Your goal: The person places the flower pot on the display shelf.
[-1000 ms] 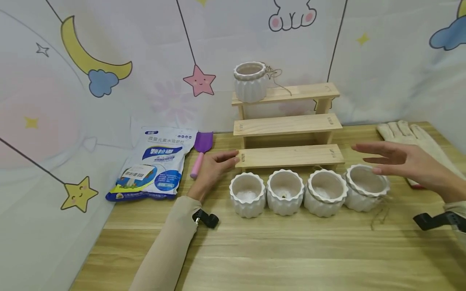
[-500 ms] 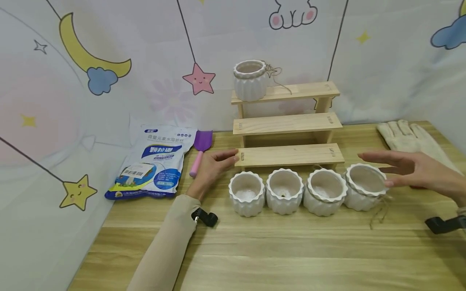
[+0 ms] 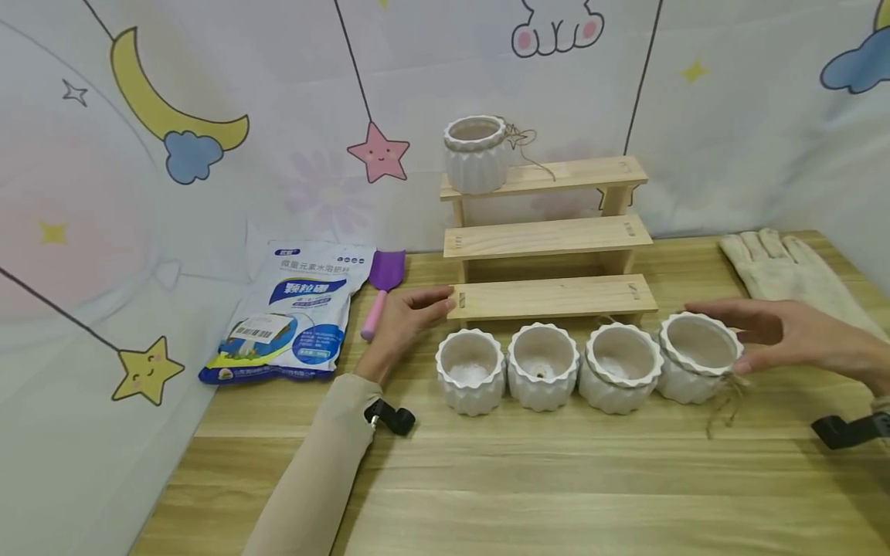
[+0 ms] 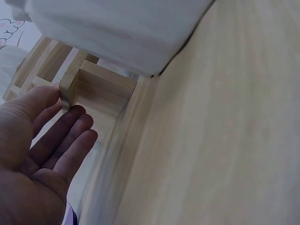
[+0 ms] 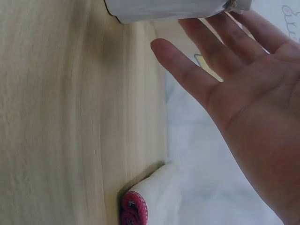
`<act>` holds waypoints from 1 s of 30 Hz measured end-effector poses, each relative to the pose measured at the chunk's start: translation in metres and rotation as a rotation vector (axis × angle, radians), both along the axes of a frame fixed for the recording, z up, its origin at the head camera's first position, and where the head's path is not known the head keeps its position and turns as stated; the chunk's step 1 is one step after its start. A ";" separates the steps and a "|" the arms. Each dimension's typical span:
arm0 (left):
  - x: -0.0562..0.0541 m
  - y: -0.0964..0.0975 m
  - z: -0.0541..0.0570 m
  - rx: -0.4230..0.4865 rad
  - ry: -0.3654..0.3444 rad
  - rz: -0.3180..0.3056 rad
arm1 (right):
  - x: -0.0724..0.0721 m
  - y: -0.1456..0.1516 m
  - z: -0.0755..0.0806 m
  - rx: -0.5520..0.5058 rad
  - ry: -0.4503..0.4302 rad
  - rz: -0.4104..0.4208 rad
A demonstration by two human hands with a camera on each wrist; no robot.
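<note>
My left hand (image 3: 403, 320) pinches the left end of the lowest board of a three-tier wooden plant stand (image 3: 549, 297); the left wrist view shows thumb and fingertips at the board end (image 4: 69, 86). At the right end of a row of white fluted flower pots, my right hand (image 3: 799, 333) holds the last pot (image 3: 691, 384) by its rim, fingers behind and thumb on the near right side. Twine hangs from this pot's neck. In the right wrist view the fingers reach up behind the pot (image 5: 164, 9), its base close to the table.
Another white pot (image 3: 476, 166) with twine stands on the top tier's left end. Left of the stand lie a fertilizer bag (image 3: 292, 309) and a purple scoop (image 3: 385, 270) with a pink handle. A work glove (image 3: 793, 266) lies behind my right hand. A patterned cloth backdrop hangs behind.
My right hand has come down from above the last pot, swung to its right side and closed onto its rim. The left hand stays at the stand's lowest board.
</note>
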State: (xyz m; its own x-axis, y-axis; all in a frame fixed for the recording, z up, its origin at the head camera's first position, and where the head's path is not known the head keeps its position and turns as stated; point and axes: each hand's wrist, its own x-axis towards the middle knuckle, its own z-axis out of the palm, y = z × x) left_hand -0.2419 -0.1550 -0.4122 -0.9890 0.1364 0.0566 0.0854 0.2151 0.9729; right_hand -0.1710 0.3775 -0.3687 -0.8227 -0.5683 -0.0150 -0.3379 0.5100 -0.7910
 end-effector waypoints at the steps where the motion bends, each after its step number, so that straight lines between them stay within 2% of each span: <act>1: 0.000 0.000 0.000 0.000 0.001 0.000 | 0.000 0.001 -0.001 -0.007 -0.007 0.011; 8: -0.001 0.001 0.000 -0.003 0.036 -0.018 | -0.005 0.007 -0.008 -0.027 0.029 0.118; 12: 0.000 -0.001 0.001 0.002 0.037 -0.016 | -0.009 0.007 -0.010 -0.045 0.027 0.141; 21: 0.000 -0.001 0.001 -0.007 0.032 -0.015 | -0.009 0.005 -0.011 -0.089 -0.017 0.105; 25: 0.000 -0.001 0.001 -0.004 0.033 -0.015 | -0.008 0.005 -0.012 -0.098 -0.007 0.090; 30: 0.000 -0.002 0.002 -0.008 0.037 -0.018 | -0.006 0.002 -0.010 -0.057 0.029 0.049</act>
